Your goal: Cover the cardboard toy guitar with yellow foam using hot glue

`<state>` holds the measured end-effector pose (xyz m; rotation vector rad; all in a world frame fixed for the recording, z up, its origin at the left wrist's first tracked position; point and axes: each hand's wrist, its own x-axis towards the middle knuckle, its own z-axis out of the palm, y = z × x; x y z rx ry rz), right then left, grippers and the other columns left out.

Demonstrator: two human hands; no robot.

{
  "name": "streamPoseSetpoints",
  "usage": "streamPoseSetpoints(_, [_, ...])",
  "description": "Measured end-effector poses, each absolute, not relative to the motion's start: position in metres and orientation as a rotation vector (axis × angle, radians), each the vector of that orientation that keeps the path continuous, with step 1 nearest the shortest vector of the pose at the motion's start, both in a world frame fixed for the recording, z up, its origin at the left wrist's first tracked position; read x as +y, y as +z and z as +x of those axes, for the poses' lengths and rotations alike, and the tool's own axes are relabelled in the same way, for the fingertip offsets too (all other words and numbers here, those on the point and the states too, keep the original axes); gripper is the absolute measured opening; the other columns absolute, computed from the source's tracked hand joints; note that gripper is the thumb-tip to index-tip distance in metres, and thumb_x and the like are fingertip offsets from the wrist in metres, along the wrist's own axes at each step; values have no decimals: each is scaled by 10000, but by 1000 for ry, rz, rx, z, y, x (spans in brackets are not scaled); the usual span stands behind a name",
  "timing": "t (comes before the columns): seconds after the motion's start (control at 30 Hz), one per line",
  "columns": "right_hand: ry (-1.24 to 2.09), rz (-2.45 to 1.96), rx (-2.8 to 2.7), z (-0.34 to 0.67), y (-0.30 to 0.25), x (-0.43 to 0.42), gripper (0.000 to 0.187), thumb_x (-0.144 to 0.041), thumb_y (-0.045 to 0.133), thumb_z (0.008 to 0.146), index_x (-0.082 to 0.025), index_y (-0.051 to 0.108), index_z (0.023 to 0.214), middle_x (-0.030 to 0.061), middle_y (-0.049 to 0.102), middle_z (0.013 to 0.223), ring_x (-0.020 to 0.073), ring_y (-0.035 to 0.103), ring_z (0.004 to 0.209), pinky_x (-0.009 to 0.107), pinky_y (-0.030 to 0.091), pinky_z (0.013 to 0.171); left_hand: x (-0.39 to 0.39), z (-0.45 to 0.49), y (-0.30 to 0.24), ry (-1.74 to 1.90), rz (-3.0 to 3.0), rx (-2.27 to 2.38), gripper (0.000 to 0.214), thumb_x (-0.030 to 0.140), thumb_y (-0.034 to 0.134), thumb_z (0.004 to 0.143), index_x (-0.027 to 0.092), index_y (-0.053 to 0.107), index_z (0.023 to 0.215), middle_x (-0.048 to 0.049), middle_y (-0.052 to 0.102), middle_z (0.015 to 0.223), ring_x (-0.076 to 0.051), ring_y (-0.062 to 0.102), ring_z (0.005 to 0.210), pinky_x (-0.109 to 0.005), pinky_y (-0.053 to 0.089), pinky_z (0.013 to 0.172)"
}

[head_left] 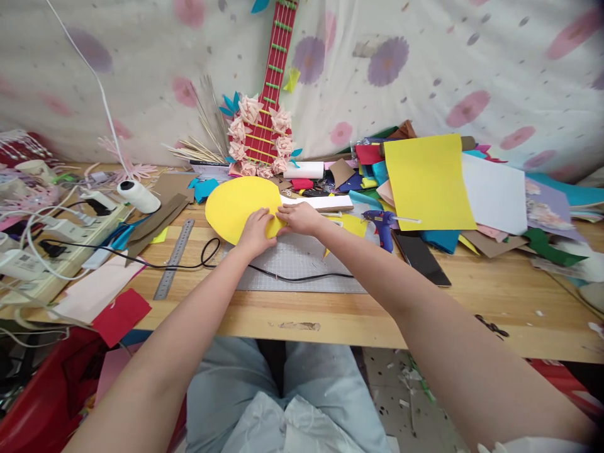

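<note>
A yellow rounded sheet piece [231, 204] lies over the grey cutting mat, with a long white strip [333, 202] extending from its right side. My left hand [258, 231] is closed on the lower right part of the yellow piece, fingers bent against its surface. Right beside it, my right hand [298, 218] grips the yellow piece's right edge, close to where the white strip meets it. The fingertips of both hands nearly touch, and what lies under them is hidden. A blue glue gun [381, 228] rests to the right of my right hand.
A black cable [302, 277] crosses the cutting mat [264, 280]. On the left are a steel ruler [174, 258], a thread spool [139, 196] and a loaded power strip [66, 251]. A red flower-trimmed paper guitar [262, 138] stands behind. Coloured sheets [429, 182] and a phone [421, 258] lie right.
</note>
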<state>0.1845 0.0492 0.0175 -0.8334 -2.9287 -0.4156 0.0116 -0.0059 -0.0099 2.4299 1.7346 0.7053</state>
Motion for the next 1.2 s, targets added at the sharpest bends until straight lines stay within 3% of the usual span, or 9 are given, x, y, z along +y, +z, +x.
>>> streamPoseSetpoints(0.3, [-432, -777, -2952, 186, 15, 47, 476, -455, 456, 891, -73, 575, 1149, 211, 605, 1147, 268, 557, 1074, 323, 444, 747, -6, 8, -10, 664, 2454, 1700, 577, 205, 689, 604, 113, 545, 1155, -162, 439, 1379, -292, 367, 1302, -417, 282, 1110])
streamPoseSetpoints(0.47, [-449, -754, -2956, 190, 13, 50, 433, -372, 474, 900, -89, 540, 1221, 177, 557, 1265, 254, 509, 1182, 329, 457, 798, -7, 5, -5, 632, 2415, 1660, 622, 203, 684, 621, 118, 508, 1212, -150, 419, 1401, -277, 332, 1332, -419, 251, 1123])
streamPoseSetpoints(0.6, [-410, -773, -2939, 193, 16, 49, 459, -386, 549, 858, -131, 541, 1239, 140, 554, 1285, 238, 501, 1204, 327, 454, 846, -8, 1, 0, 632, 2350, 1564, 702, 319, 711, 631, 122, 477, 1263, -134, 429, 1400, -270, 283, 1358, -411, 233, 1127])
streamPoseSetpoints(0.7, [-326, -854, -2874, 190, 17, 45, 557, -553, 568, 795, -162, 586, 1191, 130, 577, 1259, 249, 534, 1168, 341, 459, 862, -7, -7, 2, 773, 2213, 1518, 552, 411, 541, 788, 165, 475, 1277, -95, 466, 1380, -215, 334, 1339, -377, 273, 1107])
streamPoseSetpoints(0.8, [-272, -904, -2758, 182, 10, 41, 670, -650, 540, 750, -150, 593, 1193, 156, 569, 1262, 284, 513, 1190, 400, 427, 940, -6, -23, 3, 839, 2199, 1517, 447, 374, 383, 873, 189, 502, 1263, -63, 510, 1348, -170, 393, 1301, -355, 285, 1100])
streamPoseSetpoints(0.97, [-192, -813, -2659, 169, -10, 42, 665, -593, 480, 820, -154, 489, 1320, 158, 423, 1403, 286, 374, 1314, 460, 313, 1065, -9, -49, 3, 513, 2454, 1647, 441, 362, 340, 902, 208, 518, 1275, -66, 406, 1433, -228, 260, 1373, -485, 159, 1125])
streamPoseSetpoints(1.2, [-167, -817, -2612, 163, -16, 42, 582, -526, 500, 837, -164, 525, 1292, 160, 450, 1381, 279, 394, 1303, 459, 310, 1075, -15, -53, -2, 331, 2494, 1732, 521, 449, 310, 918, 220, 393, 1379, -69, 275, 1497, -229, 180, 1398, -466, 163, 1124])
